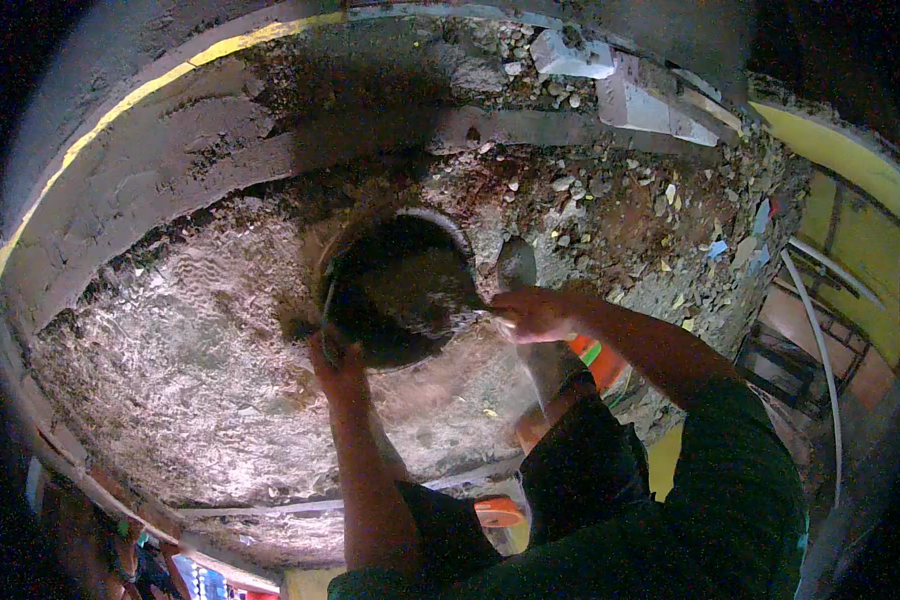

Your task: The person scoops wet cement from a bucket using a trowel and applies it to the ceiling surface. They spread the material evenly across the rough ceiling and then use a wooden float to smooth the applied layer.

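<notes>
A round black bucket (375,265) is in the middle of the view, its mouth toward me and some dark grey material inside. At its lower left rim is my left hand (336,360), with the fingers closed on the edge. My right hand (532,314) is closed round the handle of a trowel (457,319). The trowel's blurred metal blade reaches over the bucket's right side, against the grey material. Dim light hides how full the bucket is.
Rough, pale ground (190,330) lies around the bucket. Stones and rubble (570,210) spread to the far right, with white blocks (660,105) behind. A grey ledge (150,170) curves along the far side. Pale pipes (820,350) stand at right; an orange object (600,362) is beside my leg.
</notes>
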Tool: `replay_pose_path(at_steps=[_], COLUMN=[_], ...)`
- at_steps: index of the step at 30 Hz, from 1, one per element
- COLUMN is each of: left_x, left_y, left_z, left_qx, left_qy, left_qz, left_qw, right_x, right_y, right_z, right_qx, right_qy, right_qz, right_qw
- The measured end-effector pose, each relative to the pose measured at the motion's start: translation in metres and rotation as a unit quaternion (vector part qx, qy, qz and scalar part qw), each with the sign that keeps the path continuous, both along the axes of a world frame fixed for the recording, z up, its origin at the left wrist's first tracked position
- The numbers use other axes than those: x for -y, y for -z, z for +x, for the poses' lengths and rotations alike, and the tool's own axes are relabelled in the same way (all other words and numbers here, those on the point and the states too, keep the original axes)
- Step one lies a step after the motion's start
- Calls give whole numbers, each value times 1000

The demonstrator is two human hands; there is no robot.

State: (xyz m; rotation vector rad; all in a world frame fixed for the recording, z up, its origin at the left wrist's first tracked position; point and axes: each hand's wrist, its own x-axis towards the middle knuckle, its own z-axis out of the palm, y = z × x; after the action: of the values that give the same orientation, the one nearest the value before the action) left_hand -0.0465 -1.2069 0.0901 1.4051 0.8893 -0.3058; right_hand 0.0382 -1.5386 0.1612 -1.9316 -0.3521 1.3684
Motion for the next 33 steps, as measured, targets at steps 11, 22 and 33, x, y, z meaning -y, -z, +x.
replay_pose_path(at_steps=[11, 22, 33], left_x=[-7, -7, -2], left_y=[-4, -9, -23], left_z=[5, 9, 17], left_qx=[44, 37, -26], left_qy=[71, 56, 36], left_qz=[14, -11, -33], left_qw=[996, 998, 998], right_x=[58, 74, 25], right_y=[-22, 118, 177], right_z=[88, 103, 158], right_qx=[203, 322, 368], right_qy=[131, 275, -3], right_qz=[-323, -431, -371], right_qw=[915, 797, 853])
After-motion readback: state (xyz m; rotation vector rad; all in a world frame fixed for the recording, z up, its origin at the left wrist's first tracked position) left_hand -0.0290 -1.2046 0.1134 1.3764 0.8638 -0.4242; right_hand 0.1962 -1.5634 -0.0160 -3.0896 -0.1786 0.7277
